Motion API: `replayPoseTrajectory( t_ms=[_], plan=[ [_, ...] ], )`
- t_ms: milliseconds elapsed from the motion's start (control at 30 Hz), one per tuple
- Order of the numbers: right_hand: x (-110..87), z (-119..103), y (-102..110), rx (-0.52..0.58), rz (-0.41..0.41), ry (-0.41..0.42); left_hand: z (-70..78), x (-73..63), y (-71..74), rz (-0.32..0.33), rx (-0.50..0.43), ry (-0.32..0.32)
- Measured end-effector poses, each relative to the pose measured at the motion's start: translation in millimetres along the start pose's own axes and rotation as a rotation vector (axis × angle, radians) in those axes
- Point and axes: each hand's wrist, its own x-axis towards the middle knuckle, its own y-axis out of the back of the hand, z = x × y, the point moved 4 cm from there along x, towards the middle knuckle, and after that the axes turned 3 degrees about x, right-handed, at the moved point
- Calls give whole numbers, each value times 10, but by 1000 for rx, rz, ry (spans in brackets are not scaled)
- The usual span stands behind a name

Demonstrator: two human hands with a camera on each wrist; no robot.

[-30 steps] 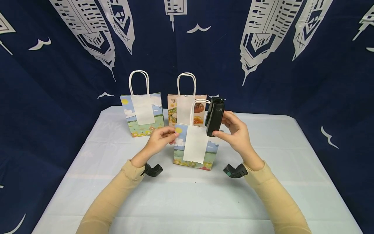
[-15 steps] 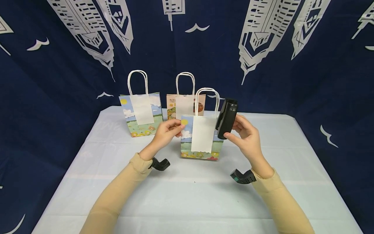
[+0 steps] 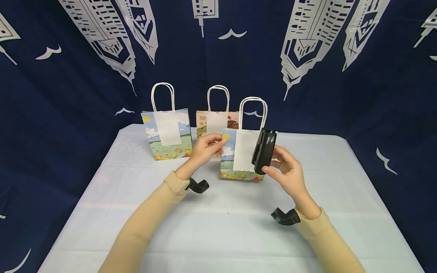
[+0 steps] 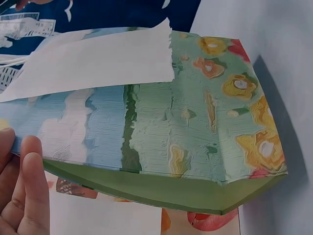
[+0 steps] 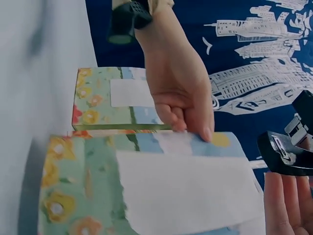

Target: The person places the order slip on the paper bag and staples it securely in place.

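- A person's two hands work over a white table [image 3: 218, 231], seen from a head camera looking forward and down.
- The left hand [image 3: 207, 148] pinches the upper left corner of a small paper gift bag [image 3: 228, 159], thumb and fingers closed on the paper edge.
- This gift bag stands upright near the middle of the table, towards the far side. It is printed with a blue sky, a yellow sun, green grass and flowers along the bottom.
- A white paper slip [image 3: 244, 150] hangs down the front of the bag from its top edge; its lower edge is ragged.
- The bag's white twisted handles [image 3: 253, 108] stand up above it.
- The right hand [image 3: 288, 172] grips a black stapler [image 3: 263, 151], held upright, fingers curled round its body.
- The stapler sits at the bag's upper right edge, just beside the slip; whether it touches the paper cannot be told.
- Two more gift bags stand behind, at the table's far edge: a sky-and-flower bag [image 3: 167, 133] to the left, and a food-print bag [image 3: 216, 122] partly hidden behind the left hand.
- Each of those also has a white slip on its front.
- A dark blue curtain [image 3: 341, 76] with white skyscraper drawings hangs behind and around the table.
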Motion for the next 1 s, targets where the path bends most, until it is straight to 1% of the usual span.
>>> replayPoseTrajectory(
  t_ms=[67, 100, 167, 300, 400, 533, 633, 800, 1000],
  plan=[
    [-52, 34, -20, 6, -11, -24, -4, 45, -38, -9, -13, 5],
    [-77, 51, -32, 12, -19, -34, -39, 76, -56, -11, -27, -3],
    [-131, 87, -57, 12, -27, -65, -34, 113, -87, -12, -26, -3],
    [-225, 151, -111, 10, -41, -111, -32, 179, -147, -15, -17, 37],
    [-294, 191, -148, 18, -56, -128, -20, 224, -191, -29, 3, 51],
    [-406, 253, -193, 22, -90, -155, -5, 285, -241, -51, 15, 31],
    [-501, 314, -214, 32, -104, -205, -4, 328, -275, -58, 4, 27],
    [-651, 406, -235, 60, -113, -276, -7, 374, -327, -65, -6, 30],
    [-805, 481, -250, 37, -125, -366, -32, 389, -370, -67, 0, 34]
  ],
)
